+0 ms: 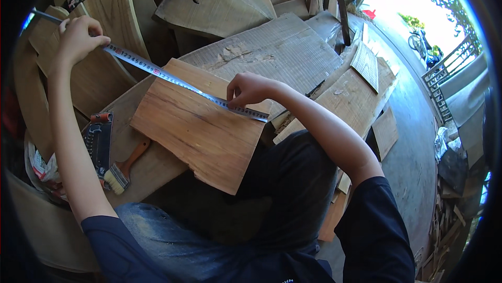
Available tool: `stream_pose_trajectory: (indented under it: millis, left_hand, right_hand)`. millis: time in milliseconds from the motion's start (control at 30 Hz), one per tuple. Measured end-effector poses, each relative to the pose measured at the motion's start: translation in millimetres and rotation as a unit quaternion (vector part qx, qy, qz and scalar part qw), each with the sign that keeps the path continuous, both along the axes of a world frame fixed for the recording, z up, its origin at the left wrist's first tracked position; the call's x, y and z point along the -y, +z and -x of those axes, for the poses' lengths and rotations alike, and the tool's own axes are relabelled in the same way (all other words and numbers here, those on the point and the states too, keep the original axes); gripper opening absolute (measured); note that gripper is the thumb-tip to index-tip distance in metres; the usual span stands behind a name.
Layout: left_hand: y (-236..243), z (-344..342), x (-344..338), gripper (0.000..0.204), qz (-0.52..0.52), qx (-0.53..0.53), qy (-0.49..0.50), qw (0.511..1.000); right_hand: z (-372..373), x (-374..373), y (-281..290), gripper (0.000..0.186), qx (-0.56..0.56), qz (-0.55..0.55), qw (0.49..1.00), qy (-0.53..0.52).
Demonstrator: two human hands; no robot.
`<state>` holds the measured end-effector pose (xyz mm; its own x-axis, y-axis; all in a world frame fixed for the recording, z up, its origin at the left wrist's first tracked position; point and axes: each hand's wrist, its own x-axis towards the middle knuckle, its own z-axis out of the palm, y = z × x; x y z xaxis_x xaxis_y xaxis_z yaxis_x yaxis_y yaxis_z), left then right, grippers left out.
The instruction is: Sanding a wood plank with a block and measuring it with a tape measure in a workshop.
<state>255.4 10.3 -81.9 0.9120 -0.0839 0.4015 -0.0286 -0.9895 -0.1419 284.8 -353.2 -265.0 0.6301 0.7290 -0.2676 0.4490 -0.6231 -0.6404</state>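
A long steel ruler [178, 82] lies slantwise across a reddish-brown wooden board [204, 139], its right end close to the board's right edge. My left hand [81, 40] is closed round the ruler's far-left stretch, beyond the board, with thumb and fingers pinching it. Over the board's right side, my right hand [253, 89] is curled, its fingertips gripping or pressing the ruler; the exact contact is partly hidden. The board has a rough, wavy near edge and rests on a thick plank [272, 53]. A lighter wood surface shows behind the ruler.
A paintbrush [127, 168] with a wooden handle lies left of the board, beside a dark tool set [99, 142]. Wood slabs [219, 3] are stacked at the back. More planks [355, 95] lie to the right. Wood scraps [444, 236] and a motorcycle [424, 48] are farther right.
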Motion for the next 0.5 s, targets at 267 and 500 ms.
stream_pose_trajectory:
  millis: [267,500]
  left_hand:
    - [7,-3,8,0.024,-0.018,0.034,-0.022,0.999]
    - [1,-8,36,0.026,-0.043,0.005,-0.019,0.999]
  right_hand:
    - [-1,-2,-1,0.021,0.001,0.027,0.999,-0.019]
    - [5,-7,1,0.029,0.030,0.024,0.997,-0.064]
